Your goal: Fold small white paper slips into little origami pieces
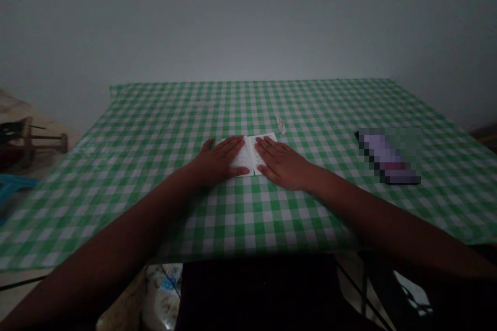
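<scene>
A thin white paper booklet (244, 159) lies open, printed, mid-desk. The left hand (217, 161) and right hand (281, 165) rest flat on it, fingers spread, apart, not clamping. A small paper scrap (281, 125) sits at 1 o'clock, a blurred dark object (388, 158) at 3 o'clock, on the green gingham desk (155, 114); a plain wall (248, 20) stands beyond.

A tablecloth (128, 165) covers the table; an open booklet (252, 155) lies near its middle, under the left hand (219, 163) and right hand (281, 163); a paper scrap (281, 125) lies just behind it; a blurred object (388, 158) lies well right; a wall (248, 20) stands behind.
</scene>
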The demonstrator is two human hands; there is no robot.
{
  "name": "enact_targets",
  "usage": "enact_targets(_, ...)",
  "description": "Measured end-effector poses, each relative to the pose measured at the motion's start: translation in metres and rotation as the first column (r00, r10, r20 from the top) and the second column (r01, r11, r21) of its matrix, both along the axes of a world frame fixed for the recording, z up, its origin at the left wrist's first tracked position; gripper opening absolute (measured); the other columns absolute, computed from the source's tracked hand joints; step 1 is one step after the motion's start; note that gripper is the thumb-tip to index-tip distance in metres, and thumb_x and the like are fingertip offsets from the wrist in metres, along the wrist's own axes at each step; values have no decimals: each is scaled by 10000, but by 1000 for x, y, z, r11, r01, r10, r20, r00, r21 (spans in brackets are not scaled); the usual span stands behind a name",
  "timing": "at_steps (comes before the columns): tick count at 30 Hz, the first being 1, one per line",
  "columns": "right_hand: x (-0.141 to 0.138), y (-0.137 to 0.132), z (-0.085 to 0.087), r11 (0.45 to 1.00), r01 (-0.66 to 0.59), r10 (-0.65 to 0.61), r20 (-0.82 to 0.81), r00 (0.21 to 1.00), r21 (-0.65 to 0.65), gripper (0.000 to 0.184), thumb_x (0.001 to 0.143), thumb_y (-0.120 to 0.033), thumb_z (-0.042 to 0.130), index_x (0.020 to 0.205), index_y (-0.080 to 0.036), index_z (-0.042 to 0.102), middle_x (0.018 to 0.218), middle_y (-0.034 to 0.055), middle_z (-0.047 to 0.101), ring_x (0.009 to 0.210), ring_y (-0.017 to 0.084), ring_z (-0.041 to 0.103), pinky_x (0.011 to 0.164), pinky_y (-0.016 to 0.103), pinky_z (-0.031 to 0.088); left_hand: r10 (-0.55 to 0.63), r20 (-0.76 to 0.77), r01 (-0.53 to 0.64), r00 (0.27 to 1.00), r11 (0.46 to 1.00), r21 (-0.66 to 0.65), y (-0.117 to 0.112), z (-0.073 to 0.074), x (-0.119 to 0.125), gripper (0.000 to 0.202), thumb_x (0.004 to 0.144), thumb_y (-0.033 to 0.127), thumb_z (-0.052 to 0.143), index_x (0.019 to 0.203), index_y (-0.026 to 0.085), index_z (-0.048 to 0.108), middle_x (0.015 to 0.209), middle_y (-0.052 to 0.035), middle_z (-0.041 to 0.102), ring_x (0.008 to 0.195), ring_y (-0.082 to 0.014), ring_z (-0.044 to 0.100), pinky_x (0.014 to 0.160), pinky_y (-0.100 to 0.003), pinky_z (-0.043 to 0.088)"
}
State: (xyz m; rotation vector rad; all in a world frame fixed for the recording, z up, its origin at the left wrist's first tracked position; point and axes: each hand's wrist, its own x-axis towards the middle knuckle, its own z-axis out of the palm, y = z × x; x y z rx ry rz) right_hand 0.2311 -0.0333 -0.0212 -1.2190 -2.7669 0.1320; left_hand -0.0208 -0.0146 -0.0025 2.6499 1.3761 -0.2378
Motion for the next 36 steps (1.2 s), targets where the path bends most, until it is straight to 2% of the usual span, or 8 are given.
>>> enact_targets(5, 2, 0, 4, 999, -33, 33, -13, 999, 5, 997, 885, -749, 509, 1539, -15, 339, 1619, 286, 274, 1510, 419, 266, 1191, 573, 315, -81, 67, 78, 994, 996, 48, 1, -2, -5, 999, 873, 788, 463, 1616, 188, 169, 1685, -149, 177, 1546, -352, 197, 1217, -620, 43)
enact_targets(11, -4, -5, 11, 989, -60, 68, -56, 996, 135, 763, 961, -626, 501, 1415, -13, 505, 1462, 275, 529, 1383, 411, 474, 1101, 548, 431, -192, 168, 174, 967, 978, 118, -5, 6, -1, 1030, 789, 743, 646, 1573, 179, 288, 1664, -192, 232, 1528, -385, 226, 1210, -623, 119)
enact_targets(16, -5, -8, 25, 991, -13, 32, -148, 988, 131, 465, 1056, -432, 371, 1138, -95, 680, 1128, 174, 735, 1022, 303, 697, 892, 445, 552, -308, 275, 261, 911, 945, 194, -5, 17, -2, 678, 897, 450, 649, 1493, 212, 432, 1584, -148, 429, 1461, -338, 385, 1196, -601, 215)
enact_targets(20, 3, -11, 36, 980, 22, 43, -317, 947, 199, 448, 1071, -376, 330, 1035, -139, 709, 1044, 132, 757, 950, 260, 710, 854, 397, 544, -361, 511, 255, 780, 929, 267, -7, 30, -3, 291, 953, 294, 542, 1202, 218, 671, 1229, -84, 725, 1168, -233, 651, 1090, -442, 430)
enact_targets(24, 12, -13, 48, 975, 18, 90, -466, 880, 221, 463, 1070, -426, 348, 949, -172, 715, 904, 80, 757, 815, 208, 700, 756, 336, 518, -143, 748, 19, 648, 985, 173, -19, 40, 3, 221, 933, 363, 611, 858, 183, 715, 801, -28, 734, 705, -150, 667, 656, -263, 512)
enact_targets(27, 18, -11, 54, 983, 11, 93, -548, 831, 185, 422, 1022, -504, 468, 918, -181, 719, 839, 54, 742, 759, 197, 684, 707, 322, 494, 130, 871, -128, 473, 989, -79, -27, 38, 10, 298, 866, 444, 691, 741, 173, 692, 648, 6, 654, 551, -117, 567, 512, -233, 440)
enact_targets(32, 25, -3, 58, 990, -3, -104, -753, 650, -139, 262, 841, -457, 753, 928, -211, 728, 894, 25, 752, 796, 190, 694, 715, 304, 524, 503, 853, -104, 142, 864, -493, -25, 29, 16, 335, 744, 480, 804, 875, 179, 736, 786, -29, 738, 641, -163, 655, 558, -265, 522)
enact_targets(36, 31, 3, 65, 889, -55, -380, -801, 462, -454, 252, 762, -414, 815, 860, -194, 740, 800, 22, 745, 699, 169, 681, 612, 278, 521, 610, 786, -27, 99, 792, -610, -17, 25, 11, 316, 751, 433, 806, 924, 175, 746, 860, -56, 766, 696, -186, 694, 604, -298, 556)
